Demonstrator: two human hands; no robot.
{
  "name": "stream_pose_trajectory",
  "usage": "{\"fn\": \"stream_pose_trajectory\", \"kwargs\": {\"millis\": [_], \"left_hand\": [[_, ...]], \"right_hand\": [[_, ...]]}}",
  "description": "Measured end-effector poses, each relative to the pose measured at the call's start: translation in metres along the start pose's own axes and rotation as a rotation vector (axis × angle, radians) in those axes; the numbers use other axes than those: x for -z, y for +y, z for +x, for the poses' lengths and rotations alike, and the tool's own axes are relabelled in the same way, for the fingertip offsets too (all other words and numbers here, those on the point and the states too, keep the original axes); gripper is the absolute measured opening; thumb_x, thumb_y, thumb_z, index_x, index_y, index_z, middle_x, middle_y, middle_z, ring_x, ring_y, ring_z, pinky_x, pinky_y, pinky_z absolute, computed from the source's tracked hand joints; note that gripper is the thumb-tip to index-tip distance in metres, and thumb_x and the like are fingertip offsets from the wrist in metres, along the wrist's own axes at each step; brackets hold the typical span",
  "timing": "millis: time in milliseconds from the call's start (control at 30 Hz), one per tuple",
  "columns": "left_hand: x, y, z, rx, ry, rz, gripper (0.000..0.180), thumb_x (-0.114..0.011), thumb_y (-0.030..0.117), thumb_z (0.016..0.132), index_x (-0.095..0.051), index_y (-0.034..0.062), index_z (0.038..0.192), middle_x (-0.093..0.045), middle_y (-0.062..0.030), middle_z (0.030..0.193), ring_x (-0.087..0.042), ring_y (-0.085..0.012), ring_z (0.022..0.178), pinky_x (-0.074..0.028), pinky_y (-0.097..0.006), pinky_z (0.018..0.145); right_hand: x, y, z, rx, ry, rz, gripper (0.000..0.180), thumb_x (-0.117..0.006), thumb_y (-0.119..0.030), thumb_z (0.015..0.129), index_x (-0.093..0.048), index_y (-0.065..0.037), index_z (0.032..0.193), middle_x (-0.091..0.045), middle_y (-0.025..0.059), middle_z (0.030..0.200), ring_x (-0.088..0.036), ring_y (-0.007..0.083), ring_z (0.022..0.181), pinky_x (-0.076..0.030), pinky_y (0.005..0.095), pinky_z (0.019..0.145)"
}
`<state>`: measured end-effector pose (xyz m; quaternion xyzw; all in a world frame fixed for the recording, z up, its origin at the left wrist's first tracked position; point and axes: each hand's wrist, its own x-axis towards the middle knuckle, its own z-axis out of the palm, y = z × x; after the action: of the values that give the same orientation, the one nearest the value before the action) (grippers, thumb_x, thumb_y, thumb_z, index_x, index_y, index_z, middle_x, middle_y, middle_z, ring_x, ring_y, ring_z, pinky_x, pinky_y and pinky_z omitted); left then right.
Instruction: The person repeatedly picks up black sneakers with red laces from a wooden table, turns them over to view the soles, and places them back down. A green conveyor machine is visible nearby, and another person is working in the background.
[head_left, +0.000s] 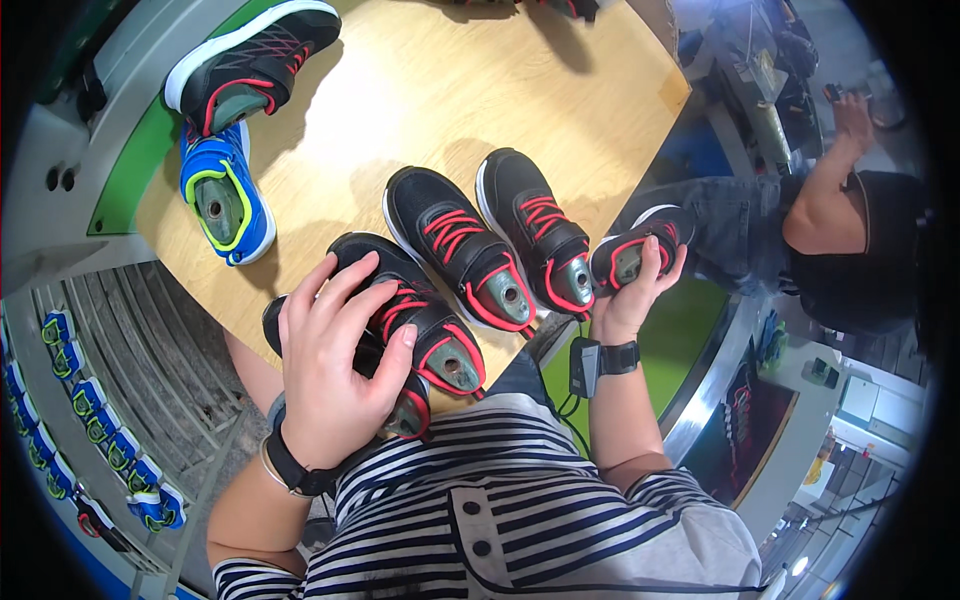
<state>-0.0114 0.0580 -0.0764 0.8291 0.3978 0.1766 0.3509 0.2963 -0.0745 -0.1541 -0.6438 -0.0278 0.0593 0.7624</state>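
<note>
My left hand (340, 360) is curled over two black shoes at the table's near left edge. Its fingertips rest on the upper black shoe (405, 295) with red laces; the lower black shoe (408, 412) is mostly hidden under the palm. In my right hand (632, 290) is another black shoe (668, 225), gripped by its heel end beyond the table's right edge. Between the hands, two more black shoes (448, 232) (540, 218) lie side by side, toes pointing away. Green foot-shaped lasts (508, 296) fill the shoe openings.
On the wooden table (400, 110), a blue shoe (228, 195) and a black shoe (255, 65) lie at the far left. Blue shoes (105, 425) line a rack at lower left. A green-sided machine (670, 350) stands right. Another person (840, 225) works at the right.
</note>
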Motion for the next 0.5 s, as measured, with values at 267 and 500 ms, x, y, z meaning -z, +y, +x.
{"fn": "stream_pose_trajectory", "kwargs": {"millis": [267,500], "left_hand": [[-0.001,0.004,0.000,0.004,-0.027,0.019,0.034,-0.071,0.013,0.084,-0.071,0.0063,0.118,-0.062,-0.0113,0.139,-0.047,-0.0398,0.136,-0.032,-0.051,0.115],[-0.004,0.003,-0.002,-0.029,-0.027,0.040,0.031,-0.067,0.011,0.089,-0.069,0.0056,0.119,-0.061,-0.0118,0.139,-0.044,-0.0379,0.138,-0.032,-0.050,0.117]], "right_hand": [[-0.014,-0.005,-0.008,0.014,0.141,-0.077,0.081,-0.074,-0.018,0.094,-0.024,-0.016,0.158,-0.054,0.0115,0.130,-0.057,0.0235,0.116,-0.051,0.0403,0.100],[-0.017,0.007,-0.007,0.244,0.035,-0.171,0.082,-0.075,-0.012,0.092,-0.025,-0.010,0.157,-0.048,0.0136,0.137,-0.052,0.0207,0.119,-0.044,0.0363,0.106]]}}
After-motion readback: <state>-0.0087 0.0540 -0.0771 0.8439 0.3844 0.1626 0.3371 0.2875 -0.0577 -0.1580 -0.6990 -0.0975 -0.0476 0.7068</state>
